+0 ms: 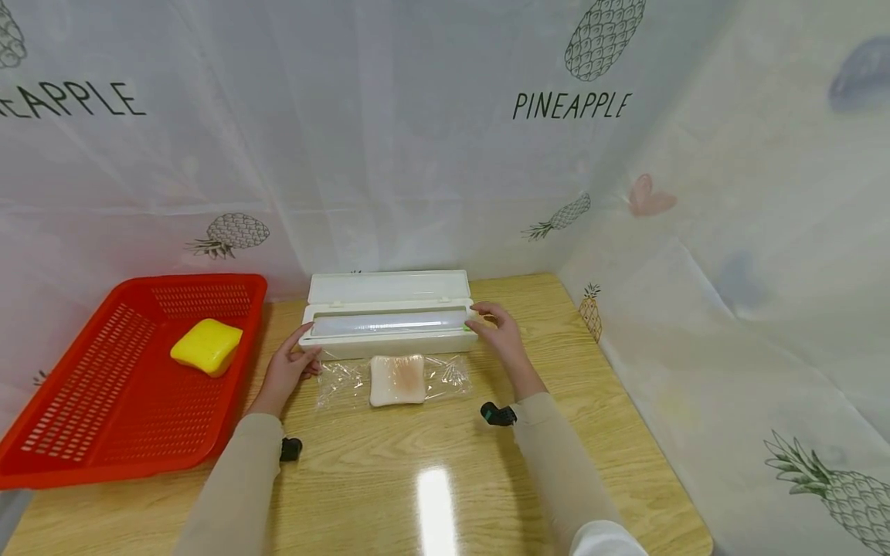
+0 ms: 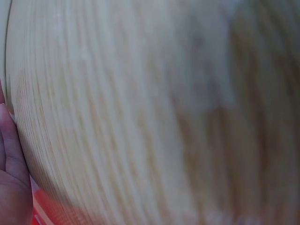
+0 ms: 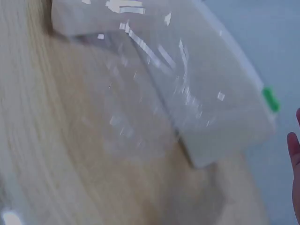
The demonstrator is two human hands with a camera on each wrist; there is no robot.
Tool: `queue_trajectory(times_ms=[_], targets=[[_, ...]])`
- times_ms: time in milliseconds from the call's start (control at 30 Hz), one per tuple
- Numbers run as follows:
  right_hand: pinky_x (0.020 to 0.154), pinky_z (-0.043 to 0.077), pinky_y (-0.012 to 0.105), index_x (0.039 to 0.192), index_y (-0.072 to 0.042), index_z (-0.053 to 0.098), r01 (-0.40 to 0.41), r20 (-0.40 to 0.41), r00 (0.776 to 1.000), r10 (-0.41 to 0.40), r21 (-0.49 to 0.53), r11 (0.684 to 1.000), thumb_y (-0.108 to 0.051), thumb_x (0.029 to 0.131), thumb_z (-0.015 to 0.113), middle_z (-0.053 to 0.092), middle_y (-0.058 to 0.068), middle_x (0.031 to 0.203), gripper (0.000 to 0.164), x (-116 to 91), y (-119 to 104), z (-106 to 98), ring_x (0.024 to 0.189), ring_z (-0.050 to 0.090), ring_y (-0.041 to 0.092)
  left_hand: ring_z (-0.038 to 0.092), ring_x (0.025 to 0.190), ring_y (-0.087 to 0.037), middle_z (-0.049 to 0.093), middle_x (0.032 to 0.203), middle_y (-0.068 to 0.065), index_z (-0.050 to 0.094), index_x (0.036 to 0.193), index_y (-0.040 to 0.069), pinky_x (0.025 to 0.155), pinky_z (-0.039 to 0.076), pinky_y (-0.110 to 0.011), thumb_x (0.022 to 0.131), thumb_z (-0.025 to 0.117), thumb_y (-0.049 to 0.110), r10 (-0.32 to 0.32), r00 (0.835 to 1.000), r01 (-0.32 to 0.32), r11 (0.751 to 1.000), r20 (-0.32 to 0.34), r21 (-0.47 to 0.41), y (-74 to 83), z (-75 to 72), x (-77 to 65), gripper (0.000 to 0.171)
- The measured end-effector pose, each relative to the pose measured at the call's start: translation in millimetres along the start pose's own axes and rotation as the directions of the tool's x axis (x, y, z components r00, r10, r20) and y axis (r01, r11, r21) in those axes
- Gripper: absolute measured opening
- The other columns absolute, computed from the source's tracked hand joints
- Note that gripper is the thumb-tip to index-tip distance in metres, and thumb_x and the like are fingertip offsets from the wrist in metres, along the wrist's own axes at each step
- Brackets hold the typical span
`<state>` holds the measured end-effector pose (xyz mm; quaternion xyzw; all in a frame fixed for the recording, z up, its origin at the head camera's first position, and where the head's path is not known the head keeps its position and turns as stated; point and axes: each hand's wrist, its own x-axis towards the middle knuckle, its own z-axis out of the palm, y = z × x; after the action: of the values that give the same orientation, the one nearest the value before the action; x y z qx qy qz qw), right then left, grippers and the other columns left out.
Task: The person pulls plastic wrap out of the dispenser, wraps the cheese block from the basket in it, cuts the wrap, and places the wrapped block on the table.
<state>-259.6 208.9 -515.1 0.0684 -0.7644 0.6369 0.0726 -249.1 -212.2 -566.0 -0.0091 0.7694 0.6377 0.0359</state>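
A long white cling film box (image 1: 389, 345) lies on the table, its lid (image 1: 389, 287) raised at the back and a roll of film (image 1: 389, 323) inside. My left hand (image 1: 285, 369) holds the box's left front corner, index finger over the top and thumb at the front. At the other end my right hand (image 1: 502, 336) has thumb and index finger spread beside the green slider (image 3: 271, 99). Just in front, a toast slice (image 1: 398, 380) lies in clear film (image 1: 447, 376) that spreads out crumpled on both sides.
A red plastic basket (image 1: 132, 455) stands on the left, with a yellow sponge-like block (image 1: 207, 346) in it. The wooden table (image 1: 361, 479) meets a pineapple-print curtain (image 1: 417, 154) behind and on the right. Both wrists carry small black cameras (image 1: 497, 415).
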Motion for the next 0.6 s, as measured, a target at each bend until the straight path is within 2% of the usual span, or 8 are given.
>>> queue_trajectory(times_ms=[100, 233, 300, 333, 400, 500, 533, 600], targets=[[0.102, 0.036, 0.054, 0.115, 0.004, 0.066, 0.081, 0.081, 0.994, -0.076, -0.057, 0.995, -0.008, 0.086, 0.076, 0.059, 0.018, 0.122, 0.033, 4.1, -9.5, 13.1, 0.113, 0.049, 0.036, 0.064, 0.062, -0.011, 0.066, 0.071, 0.004, 0.033, 0.153, 0.021, 0.062, 0.054, -0.022, 0.096, 0.062, 0.023, 0.001, 1.000, -0.001, 1.000, 0.001, 0.007, -1.2, -1.2, 1.3, 0.063], [0.098, 0.040, 0.047, 0.112, -0.003, 0.069, 0.132, 0.197, 0.975, -0.104, -0.133, 0.982, -0.014, 0.085, 0.078, 0.064, 0.007, 0.114, 0.030, 6.5, -14.7, 36.3, 0.109, 0.053, 0.028, 0.065, 0.063, -0.012, 0.067, 0.072, 0.003, 0.033, 0.153, 0.021, 0.063, 0.054, -0.021, 0.096, 0.062, 0.024, -0.006, 1.000, 0.006, 1.000, 0.001, 0.006, -1.5, -2.1, 1.9, 0.063], [0.098, 0.040, 0.045, 0.109, -0.006, 0.072, 0.177, 0.253, 0.960, -0.122, -0.208, 0.962, -0.016, 0.083, 0.079, 0.066, 0.003, 0.112, 0.029, 7.5, -14.4, 48.6, 0.109, 0.054, 0.025, 0.065, 0.063, -0.012, 0.067, 0.072, 0.002, 0.033, 0.153, 0.022, 0.063, 0.054, -0.021, 0.096, 0.061, 0.023, -0.011, 1.000, 0.011, 1.000, 0.002, 0.008, -0.4, -2.2, 1.3, 0.063], [0.099, 0.039, 0.045, 0.108, -0.008, 0.073, 0.212, 0.280, 0.950, -0.134, -0.268, 0.940, -0.018, 0.082, 0.080, 0.066, 0.001, 0.111, 0.028, 7.9, -14.3, 54.4, 0.110, 0.053, 0.024, 0.065, 0.063, -0.013, 0.067, 0.072, 0.000, 0.033, 0.153, 0.021, 0.063, 0.054, -0.022, 0.096, 0.061, 0.022, -0.014, 1.000, 0.014, 1.000, 0.001, 0.004, 0.5, -2.1, 0.9, 0.063], [0.102, 0.036, 0.046, 0.105, -0.014, 0.075, 0.284, 0.322, 0.934, -0.158, -0.395, 0.874, -0.023, 0.081, 0.081, 0.067, -0.001, 0.110, 0.026, 8.5, -13.9, 65.1, 0.112, 0.053, 0.022, 0.065, 0.062, -0.013, 0.067, 0.073, -0.002, 0.033, 0.153, 0.020, 0.063, 0.054, -0.022, 0.096, 0.061, 0.019, -0.018, 1.000, 0.018, 1.000, 0.008, -0.005, 3.6, -2.0, -0.5, 0.063], [0.101, 0.030, 0.048, 0.105, -0.019, 0.076, 0.371, 0.369, 0.912, -0.178, -0.562, 0.739, -0.029, 0.081, 0.080, 0.065, -0.003, 0.108, 0.026, 8.9, -14.5, 77.5, 0.116, 0.050, 0.023, 0.065, 0.062, -0.016, 0.067, 0.074, -0.008, 0.034, 0.152, 0.016, 0.062, 0.055, -0.025, 0.097, 0.060, 0.013, -0.020, 1.000, 0.021, 0.999, 0.016, -0.030, 13.0, -0.9, -4.8, 0.061], [0.100, 0.029, 0.049, 0.105, -0.021, 0.076, 0.380, 0.377, 0.911, -0.170, -0.600, 0.704, -0.031, 0.081, 0.080, 0.064, -0.004, 0.107, 0.026, 8.8, -14.7, 80.4, 0.116, 0.049, 0.022, 0.065, 0.062, -0.016, 0.067, 0.074, -0.010, 0.033, 0.152, 0.014, 0.062, 0.055, -0.025, 0.097, 0.060, 0.011, -0.020, 1.000, 0.021, 0.999, 0.020, -0.034, 16.7, -0.6, -6.6, 0.061], [0.097, 0.029, 0.048, 0.105, -0.022, 0.077, 0.386, 0.383, 0.910, -0.161, -0.635, 0.669, -0.032, 0.081, 0.079, 0.063, -0.006, 0.104, 0.026, 9.1, -15.4, 85.2, 0.114, 0.049, 0.021, 0.065, 0.062, -0.018, 0.067, 0.075, -0.013, 0.034, 0.152, 0.012, 0.063, 0.055, -0.027, 0.097, 0.059, 0.008, -0.024, 0.999, 0.024, 0.999, 0.024, -0.037, 24.3, 0.7, -10.6, 0.060]])
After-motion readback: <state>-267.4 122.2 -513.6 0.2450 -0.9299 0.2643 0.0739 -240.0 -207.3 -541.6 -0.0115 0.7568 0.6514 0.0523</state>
